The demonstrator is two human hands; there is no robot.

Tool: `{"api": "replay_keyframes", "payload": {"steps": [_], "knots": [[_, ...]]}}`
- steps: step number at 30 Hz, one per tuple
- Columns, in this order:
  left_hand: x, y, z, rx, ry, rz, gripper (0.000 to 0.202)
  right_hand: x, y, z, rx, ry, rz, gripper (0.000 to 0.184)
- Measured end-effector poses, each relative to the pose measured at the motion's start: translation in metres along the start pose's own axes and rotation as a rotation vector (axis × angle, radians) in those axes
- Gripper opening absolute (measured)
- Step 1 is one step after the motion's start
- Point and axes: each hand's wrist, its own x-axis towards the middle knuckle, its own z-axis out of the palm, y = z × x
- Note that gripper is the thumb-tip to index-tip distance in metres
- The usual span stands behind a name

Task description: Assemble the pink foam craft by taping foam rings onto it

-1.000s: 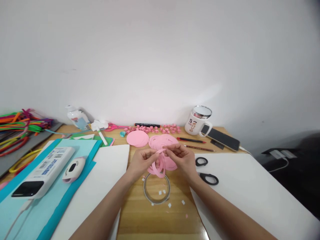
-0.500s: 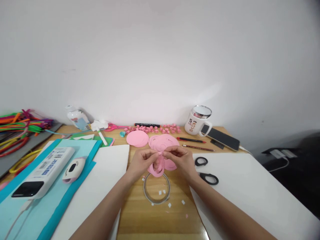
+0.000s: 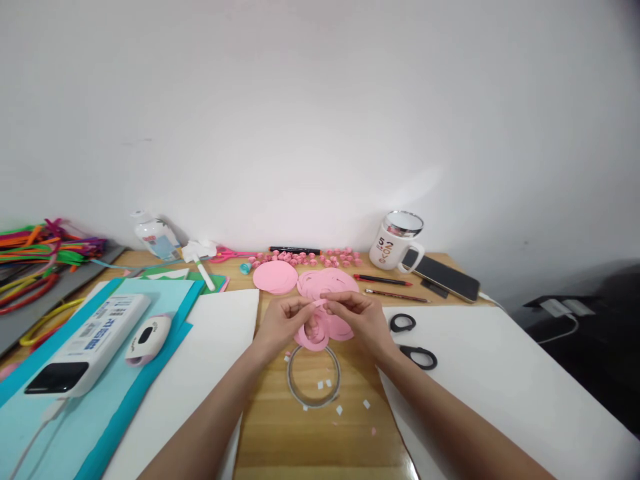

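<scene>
Pipe cleaners (image 3: 55,248) in many colours are lying heaped at the left edge of the frame, and at lower left a white device (image 3: 107,327) with a dark screen is resting on turquoise sheets (image 3: 165,293). A white bottle (image 3: 157,238) is sitting near the wall, left of centre. At the centre, the left hand (image 3: 287,320) is pinching a pink paper strip (image 3: 320,303), its thumb and fingertips pressing together. Below the hands, a grey ring (image 3: 313,405) is lying on the tabletop (image 3: 320,453); pink paper pieces (image 3: 327,283) are lying behind the strip. The right hand (image 3: 361,317) is pinching the strip from the other side, thumb and fingertips closing on it, so the strip is spanning the gap between them. Right of centre, a white mug (image 3: 393,247) is standing beside a dark phone (image 3: 447,279), and black scissor loops (image 3: 425,367) are showing near the right wrist.
</scene>
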Motion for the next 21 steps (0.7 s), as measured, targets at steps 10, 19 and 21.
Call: {"api": "replay_keyframes", "payload": {"steps": [10,19,21], "knots": [[0.0017,-0.0045,-0.0009,0.022,-0.029,0.012,0.032,0.0017,0.0035,-0.0011,0.074,0.022,-0.002,0.019],[0.0013,-0.0066,-0.001,0.008,-0.027,0.013,0.032,0.002,0.0041,-0.0024,-0.009,0.029,-0.029,0.014],[0.0017,-0.0066,-0.0012,0.014,-0.02,0.016,0.032,0.0023,0.0057,-0.0029,0.006,0.033,-0.014,0.016]]}}
